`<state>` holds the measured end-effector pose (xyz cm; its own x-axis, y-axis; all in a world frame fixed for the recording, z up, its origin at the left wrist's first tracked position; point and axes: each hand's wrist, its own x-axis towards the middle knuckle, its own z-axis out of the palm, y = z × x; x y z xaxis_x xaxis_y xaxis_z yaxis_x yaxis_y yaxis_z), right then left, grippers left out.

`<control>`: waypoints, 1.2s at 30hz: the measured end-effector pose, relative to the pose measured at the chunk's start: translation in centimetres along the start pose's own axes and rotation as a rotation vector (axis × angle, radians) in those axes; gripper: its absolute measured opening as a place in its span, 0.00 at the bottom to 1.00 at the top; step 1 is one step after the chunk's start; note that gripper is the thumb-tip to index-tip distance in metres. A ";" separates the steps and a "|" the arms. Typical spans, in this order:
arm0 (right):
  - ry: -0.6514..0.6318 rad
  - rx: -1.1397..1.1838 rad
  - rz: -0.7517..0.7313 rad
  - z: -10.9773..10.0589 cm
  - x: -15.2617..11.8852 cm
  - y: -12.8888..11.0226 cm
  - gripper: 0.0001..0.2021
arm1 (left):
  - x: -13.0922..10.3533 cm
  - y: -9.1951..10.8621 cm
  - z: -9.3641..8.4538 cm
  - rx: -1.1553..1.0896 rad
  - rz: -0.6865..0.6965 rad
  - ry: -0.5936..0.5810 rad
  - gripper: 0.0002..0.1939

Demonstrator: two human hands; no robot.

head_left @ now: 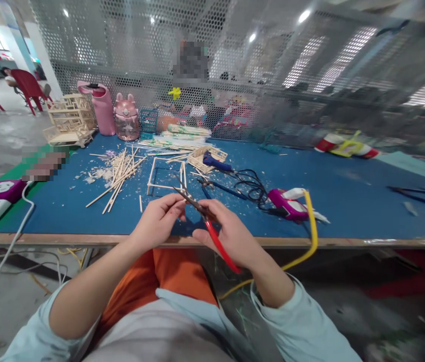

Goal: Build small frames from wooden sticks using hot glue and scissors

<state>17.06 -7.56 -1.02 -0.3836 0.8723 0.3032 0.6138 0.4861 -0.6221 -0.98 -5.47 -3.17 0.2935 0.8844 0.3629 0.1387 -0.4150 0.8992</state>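
- Bench: a broad blue tabletop [351, 201], littered with pale scraps. From where I stand, the work looks part-way: some pieces assembled, stock left over.
- Far left corner: a tiered, pale wooden stick structure [65, 137]. Appears well built up, the most complete item here.
- Stock: a splayed heap of loose, pale wooden sticks [120, 173], beyond and left of the hands, unjoined. Cutting and joining seem to remain.
- Tool: scissors with red handles and dark metal blades [216, 239], gripped in the right hand [231, 229], fingers curled round the handles; blades slightly parted, pointing away from the body.
- Left hand [157, 218]: thumb and forefinger pinched together at the blades.
- Frame: a thin, open, pale four-sided stick frame [162, 187], lying just past the fingertips. Outline complete, interior bare; right side looks doubled. Judged an early-stage piece; whether the corners are glued, cannot tell.
- Workpiece: the tip of a thin, pale stick [184, 201] shows in the left pinch, beside the blades. Straw-coloured, slender; mostly hidden by fingers, so length and cut cannot be told.
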 end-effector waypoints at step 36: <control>0.003 -0.081 -0.030 -0.9 0.4 0.8 0.16 | -0.8 -2.8 1.2 -0.084 0.020 0.081 0.16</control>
<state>18.03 -6.82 -0.73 -0.4005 0.8573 0.3234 0.6560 0.5147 -0.5520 -0.48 -5.25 -6.23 0.2173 0.8920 0.3963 0.0527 -0.4161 0.9078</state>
